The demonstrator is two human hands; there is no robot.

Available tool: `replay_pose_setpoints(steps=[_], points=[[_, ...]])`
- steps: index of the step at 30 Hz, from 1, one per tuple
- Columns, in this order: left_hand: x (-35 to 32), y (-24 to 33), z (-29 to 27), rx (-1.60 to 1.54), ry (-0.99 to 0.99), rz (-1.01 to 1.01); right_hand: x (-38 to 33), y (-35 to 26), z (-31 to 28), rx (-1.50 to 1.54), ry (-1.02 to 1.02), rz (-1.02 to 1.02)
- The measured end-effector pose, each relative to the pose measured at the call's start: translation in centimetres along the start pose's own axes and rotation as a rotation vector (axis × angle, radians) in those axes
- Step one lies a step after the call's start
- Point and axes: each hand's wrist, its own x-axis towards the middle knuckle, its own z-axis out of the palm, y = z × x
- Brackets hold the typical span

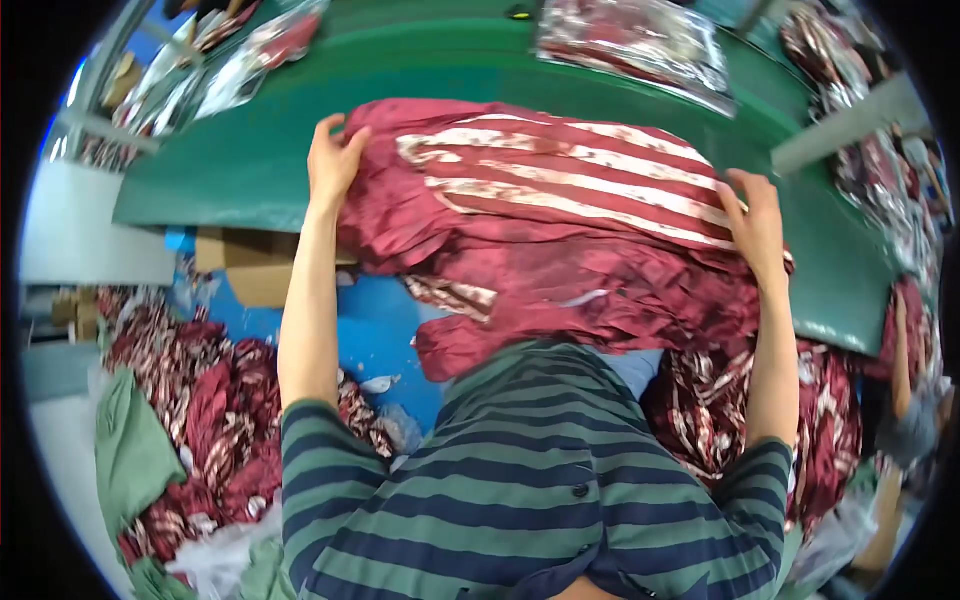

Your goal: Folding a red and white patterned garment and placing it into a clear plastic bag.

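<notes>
- Striped shirt closest, under your arms.
- Your left hand and right hand each close their fingers on the red cloth, pinning the stack's opposite edges against the green table.

bright, even light | sheen on fabric | soft blur | fisheye-bent, black rim

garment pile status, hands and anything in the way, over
Left hand gripping left edge of red garment pile. Right hand pressing on its right side. Pile on green table, hanging over near edge. Nothing blocking.
</notes>
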Motion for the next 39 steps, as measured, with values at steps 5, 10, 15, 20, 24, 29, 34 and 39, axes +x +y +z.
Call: replay_pose_setpoints(steps=[5,10,15,20,24,29,34,39], points=[[7.9,-4.9,-4.8,0.018,-0.143,-0.258,2.9,-0.8,7.3,-0.17,-0.044,0.108],[9.3,-2.6,-4.0,0.169,-0.492,-0.415,4.8,-2.4,8.8,-0.245,-0.334,0.301],[13.2,-3.8,-0.9,-0.29,-0.607,-0.277,5.9,0.5,9.6,-0.255,-0.215,0.243],[18.2,-0.2,2.7,-0.463,-0.553,-0.241,13.5,3.2,8.0,-0.379,0.045,0.153],[19.8,-1.2,4.6,-0.415,-0.558,-0.32,12.7,4.2,10.2,-0.436,0.093,0.041],[20.4,-3.5,3.9,-0.344,-0.69,-0.438,10.5,4.0,12.2,-0.396,0.012,0.088],[18.6,-1.9,1.6,-0.462,-0.83,-0.61,12.1,3.6,10.7,-0.427,-0.154,0.236],[18.1,-2.7,-0.7,-0.531,-0.945,-0.651,14.3,6.5,7.5,0.029,-0.555,0.405]])
